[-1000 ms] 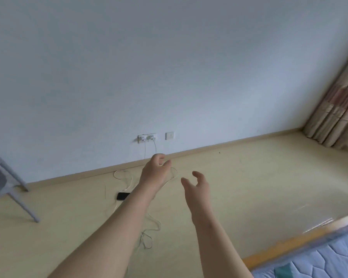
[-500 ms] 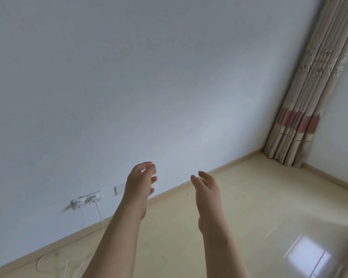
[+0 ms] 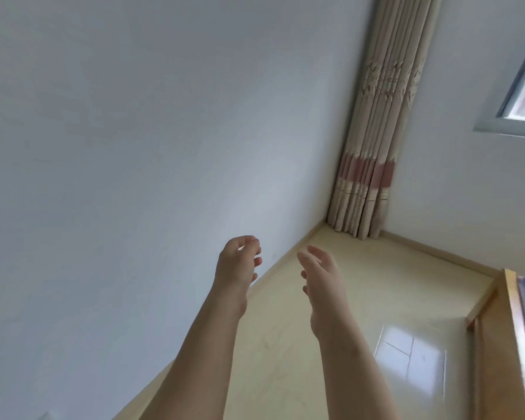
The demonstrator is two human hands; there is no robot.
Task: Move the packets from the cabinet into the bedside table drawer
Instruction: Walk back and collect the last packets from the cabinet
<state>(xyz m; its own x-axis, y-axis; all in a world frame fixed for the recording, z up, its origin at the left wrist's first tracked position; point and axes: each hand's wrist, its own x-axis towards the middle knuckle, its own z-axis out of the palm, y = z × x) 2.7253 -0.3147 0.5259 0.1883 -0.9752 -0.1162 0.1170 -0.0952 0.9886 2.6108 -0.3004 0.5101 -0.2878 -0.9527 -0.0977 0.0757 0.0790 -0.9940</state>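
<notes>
Both my arms reach forward at mid-frame. My left hand (image 3: 238, 268) is held out with fingers loosely curled and holds nothing. My right hand (image 3: 323, 277) is beside it, a little apart, with fingers relaxed and nothing in it. No packets, cabinet or bedside table drawer are in view.
A plain white wall (image 3: 134, 147) fills the left. A beige and pink curtain (image 3: 373, 153) hangs in the room corner. A window frame (image 3: 515, 110) shows at the upper right. A wooden bed frame with mattress (image 3: 522, 338) stands at the right edge over a glossy light floor (image 3: 406, 298).
The view has swung right: the wall sockets and cables have left the frame, the curtain moved toward the centre, and the window and bed edge came in. Both hands stay raised and hold nothing.
</notes>
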